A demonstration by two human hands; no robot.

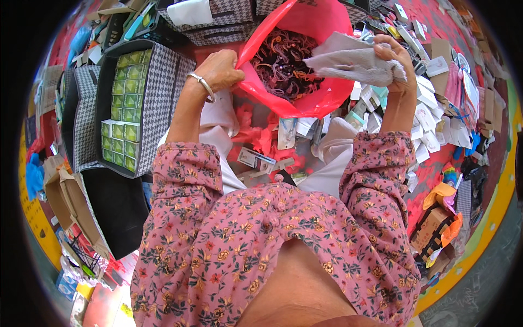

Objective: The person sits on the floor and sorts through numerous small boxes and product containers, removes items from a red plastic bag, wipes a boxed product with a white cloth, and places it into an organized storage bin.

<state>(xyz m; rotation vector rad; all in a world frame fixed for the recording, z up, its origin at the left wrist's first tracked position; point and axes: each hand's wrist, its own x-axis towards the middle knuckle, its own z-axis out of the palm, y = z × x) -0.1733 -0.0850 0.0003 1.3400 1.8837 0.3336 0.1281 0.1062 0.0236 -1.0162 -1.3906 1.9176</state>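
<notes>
At the lower left, an open cardboard box (66, 188) is standing beside a black-lined case (114, 210). Farther on, a checked box (170, 82) is holding rows of green packets (124, 103). Ahead, beyond the knees, a red bag (327, 19) is gaping, with a tangle of thin bands (280, 62) lying inside. The left hand (219, 71) is pinching its rim, fingers pressed together; the right hand (396, 62) is gripping a grey cloth (348, 57), fingers closing around it. The cloth is partly covering the bag's right side. Small cartons (256, 159) are lying between the legs, and white boxes (427, 122) are heaping up at the right. Beyond, a white cloth (190, 12) is draping over another checked box (223, 34).
</notes>
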